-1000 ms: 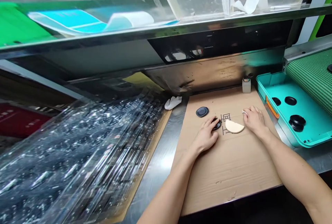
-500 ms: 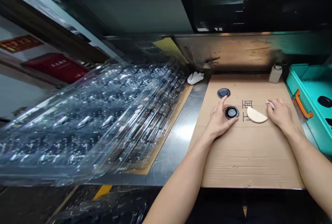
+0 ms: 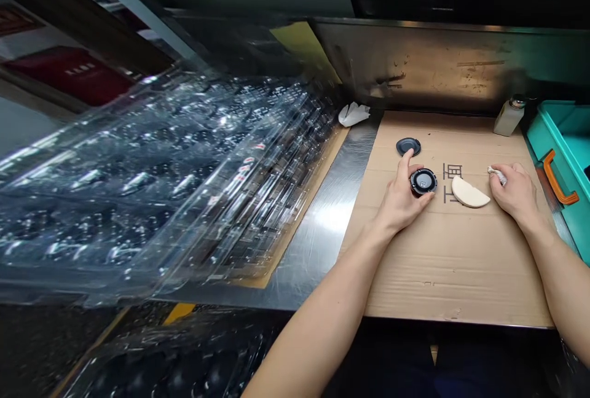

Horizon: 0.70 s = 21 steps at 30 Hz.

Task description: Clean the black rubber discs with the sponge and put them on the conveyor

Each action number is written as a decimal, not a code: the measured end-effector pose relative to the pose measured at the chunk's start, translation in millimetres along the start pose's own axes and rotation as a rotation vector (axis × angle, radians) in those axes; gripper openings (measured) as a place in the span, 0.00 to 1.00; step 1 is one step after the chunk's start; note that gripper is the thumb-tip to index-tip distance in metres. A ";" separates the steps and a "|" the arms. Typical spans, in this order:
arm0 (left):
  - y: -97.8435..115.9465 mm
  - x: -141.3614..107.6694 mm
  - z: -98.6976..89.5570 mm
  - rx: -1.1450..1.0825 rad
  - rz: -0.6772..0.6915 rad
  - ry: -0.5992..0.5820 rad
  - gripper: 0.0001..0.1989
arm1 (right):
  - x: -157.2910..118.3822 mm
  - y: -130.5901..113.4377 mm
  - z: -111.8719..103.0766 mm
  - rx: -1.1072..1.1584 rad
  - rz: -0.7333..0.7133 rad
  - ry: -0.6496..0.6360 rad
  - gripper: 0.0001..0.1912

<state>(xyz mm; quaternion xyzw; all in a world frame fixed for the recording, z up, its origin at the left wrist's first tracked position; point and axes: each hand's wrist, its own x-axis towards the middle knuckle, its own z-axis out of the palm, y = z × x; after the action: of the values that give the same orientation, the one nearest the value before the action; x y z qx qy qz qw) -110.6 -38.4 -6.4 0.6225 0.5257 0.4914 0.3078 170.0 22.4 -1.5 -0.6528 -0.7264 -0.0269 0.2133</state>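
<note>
My left hand [image 3: 403, 195] grips a round black part [image 3: 423, 182] with a raised rim and a recessed middle, thumb and fingers around its edge. Just beyond my fingertips lies a second black disc-shaped part [image 3: 408, 146] on the cardboard. My right hand [image 3: 516, 192] is closed on a small crumpled white cloth or tissue [image 3: 496, 175], pinched between thumb and fingers. Between the two hands lies a cream half-round pad [image 3: 470, 192], flat on the cardboard sheet [image 3: 415, 275].
Stacked clear plastic trays [image 3: 138, 171] fill the left side. A small bottle [image 3: 509, 117] stands at the cardboard's back right corner. Beside it is a teal bin [image 3: 557, 140] with an orange handle [image 3: 558, 180]. Crumpled white paper [image 3: 353, 115] lies behind, near the metal back wall [image 3: 437, 66].
The camera view has tilted down and shifted, moving the scene up and to the right. The black part in my left hand now sits slightly tilted; both hands keep their holds.
</note>
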 end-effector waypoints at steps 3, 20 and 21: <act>1.4 -0.6 -3.0 0.090 0.041 -0.028 0.40 | -0.3 0.8 1.0 0.009 -0.011 0.007 0.19; -16.0 8.7 -10.5 0.606 0.114 -0.028 0.29 | -5.5 -5.4 4.6 0.002 0.031 -0.065 0.17; -15.4 15.8 -11.7 0.614 0.132 -0.013 0.30 | -5.7 -6.4 5.0 0.006 0.034 -0.069 0.17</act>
<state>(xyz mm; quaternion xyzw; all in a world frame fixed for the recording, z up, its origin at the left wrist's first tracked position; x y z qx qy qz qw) -127.6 -20.8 -11.8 0.7223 0.6058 0.3246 0.0762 162.8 17.6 -6.5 -0.6649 -0.7221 0.0015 0.1908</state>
